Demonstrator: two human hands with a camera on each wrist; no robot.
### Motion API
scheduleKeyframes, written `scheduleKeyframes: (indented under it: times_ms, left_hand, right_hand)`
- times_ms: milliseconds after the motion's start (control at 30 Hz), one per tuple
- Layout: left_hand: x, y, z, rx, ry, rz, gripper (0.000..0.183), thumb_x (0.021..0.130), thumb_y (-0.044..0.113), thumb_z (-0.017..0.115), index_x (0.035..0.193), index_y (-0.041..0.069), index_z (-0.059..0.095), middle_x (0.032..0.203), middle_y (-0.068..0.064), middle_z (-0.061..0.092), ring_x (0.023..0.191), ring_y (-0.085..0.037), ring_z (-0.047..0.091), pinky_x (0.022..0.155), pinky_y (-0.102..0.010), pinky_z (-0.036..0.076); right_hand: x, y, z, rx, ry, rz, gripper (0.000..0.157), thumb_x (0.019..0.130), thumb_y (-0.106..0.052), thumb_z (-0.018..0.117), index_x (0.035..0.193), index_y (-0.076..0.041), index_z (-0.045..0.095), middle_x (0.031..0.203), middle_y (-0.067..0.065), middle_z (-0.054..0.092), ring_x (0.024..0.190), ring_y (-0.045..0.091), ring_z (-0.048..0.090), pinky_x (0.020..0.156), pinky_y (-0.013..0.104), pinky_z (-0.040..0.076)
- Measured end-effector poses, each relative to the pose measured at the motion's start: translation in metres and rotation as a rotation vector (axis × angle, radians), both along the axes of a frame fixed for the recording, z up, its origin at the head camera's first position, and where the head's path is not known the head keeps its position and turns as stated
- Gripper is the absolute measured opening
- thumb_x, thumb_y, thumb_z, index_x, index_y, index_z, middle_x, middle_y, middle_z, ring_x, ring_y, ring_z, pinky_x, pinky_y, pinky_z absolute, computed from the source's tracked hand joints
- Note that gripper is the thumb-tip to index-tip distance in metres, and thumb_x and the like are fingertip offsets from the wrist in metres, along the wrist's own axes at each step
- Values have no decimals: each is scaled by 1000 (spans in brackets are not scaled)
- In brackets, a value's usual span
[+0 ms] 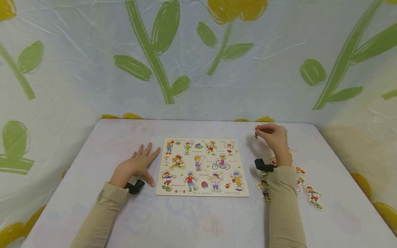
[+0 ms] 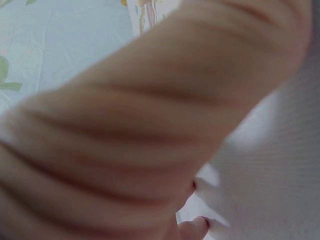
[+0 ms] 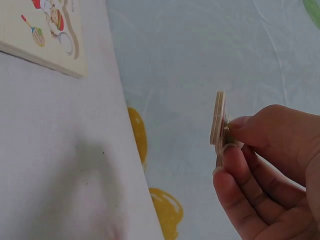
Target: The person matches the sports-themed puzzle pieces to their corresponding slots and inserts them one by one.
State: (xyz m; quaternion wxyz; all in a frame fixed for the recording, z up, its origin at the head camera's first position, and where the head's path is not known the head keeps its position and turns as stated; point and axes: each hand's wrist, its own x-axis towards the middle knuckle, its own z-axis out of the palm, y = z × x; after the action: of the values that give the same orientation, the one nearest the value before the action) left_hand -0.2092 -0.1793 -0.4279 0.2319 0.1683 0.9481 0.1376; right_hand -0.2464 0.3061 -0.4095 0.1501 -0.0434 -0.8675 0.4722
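My right hand (image 1: 275, 138) is raised over the back right of the table and pinches a small wooden puzzle piece (image 1: 255, 132) between thumb and fingers. From the right wrist view the piece (image 3: 218, 120) appears edge-on, so its picture cannot be made out. A wooden puzzle board (image 1: 182, 185) printed with children doing sports lies flat in the middle. Just left of the board, my left hand (image 1: 134, 167) rests on the table with fingers spread, holding nothing. The left wrist view is mostly filled by blurred skin, with two fingertips (image 2: 194, 228) low down.
Several loose puzzle pieces lie right of the board, partly under my right forearm, among them a figure in purple (image 1: 264, 190) and a skateboarder (image 1: 314, 198). A flower-print cloth (image 1: 192, 51) hangs behind the table. Black wrist mounts (image 1: 135, 187) sit at both cuffs.
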Motion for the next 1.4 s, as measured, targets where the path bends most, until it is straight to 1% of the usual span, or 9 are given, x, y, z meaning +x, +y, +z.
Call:
scheduleKeyframes:
  times_ms: [200, 333, 467, 733, 833, 933, 1100, 1267, 1400]
  left_hand:
    - [0, 0, -2, -4, -4, 8, 139, 52, 45, 93, 160, 10, 13, 162, -27, -9, 144, -52, -13, 117, -64, 2]
    - [-1, 0, -2, -7, -1, 1, 139, 52, 45, 93, 160, 10, 12, 162, -27, -8, 144, -52, -12, 117, -65, 2]
    - [-1, 0, -3, -4, 1, -3, 139, 52, 45, 93, 160, 10, 12, 162, -27, -9, 144, -52, -13, 117, -65, 2]
    - [-1, 0, -2, 0, 6, -9, 139, 53, 45, 93, 160, 10, 12, 162, -27, -9, 144, -53, -12, 117, -65, 2]
    - [-2, 0, -3, 1, 7, -9, 139, 53, 45, 93, 160, 10, 12, 162, -27, -9, 144, -52, -13, 117, -65, 2]
    - [-2, 0, -3, 2, 5, -5, 139, 52, 45, 93, 160, 10, 12, 162, -27, -9, 144, -52, -13, 117, -65, 2]
    - [-2, 0, -5, 0, 8, -6, 139, 52, 45, 93, 160, 10, 13, 162, -27, -8, 144, -52, -13, 117, -65, 2]
    - [-3, -1, -5, -2, 14, -12, 139, 52, 45, 93, 160, 10, 12, 162, -27, -8, 145, -52, -12, 117, -65, 3]
    - [-3, -1, -5, -3, 15, -14, 139, 53, 45, 93, 160, 10, 12, 162, -27, -8, 145, -52, -12, 116, -65, 3]
  right_hand:
    - [2, -10, 12, 7, 13, 62, 25, 89, -18, 75, 107, -1, 75, 102, 12, 73, 80, 0, 65, 77, 17, 52]
    - [5, -18, 20, 25, 32, 111, 24, 89, -16, 75, 107, 1, 74, 105, 17, 70, 79, 0, 65, 74, 18, 53]
    - [7, -24, 29, 58, 62, 153, 21, 89, -13, 75, 105, 1, 75, 105, 17, 68, 78, 1, 65, 71, 16, 52]
    - [11, -39, 43, 116, 80, 280, 15, 89, -8, 73, 103, -1, 76, 101, 16, 71, 81, 14, 67, 71, 19, 51]
    - [18, -50, 53, 123, 104, 333, 14, 88, -1, 72, 101, 3, 75, 96, 19, 72, 80, 23, 68, 70, 21, 50]
    - [30, -65, 69, 121, 119, 390, 13, 88, 4, 70, 100, 8, 73, 95, 23, 71, 79, 29, 67, 70, 22, 51]
    - [40, -82, 83, 125, 134, 466, 12, 89, 5, 68, 99, 9, 71, 96, 24, 69, 78, 26, 66, 70, 22, 51]
    - [41, -91, 85, 132, 121, 489, 10, 88, 6, 69, 97, 9, 72, 95, 23, 70, 79, 31, 66, 69, 24, 52]
    - [31, -90, 72, 124, 131, 509, 11, 87, 5, 72, 98, 5, 73, 95, 19, 71, 79, 29, 66, 69, 23, 53]
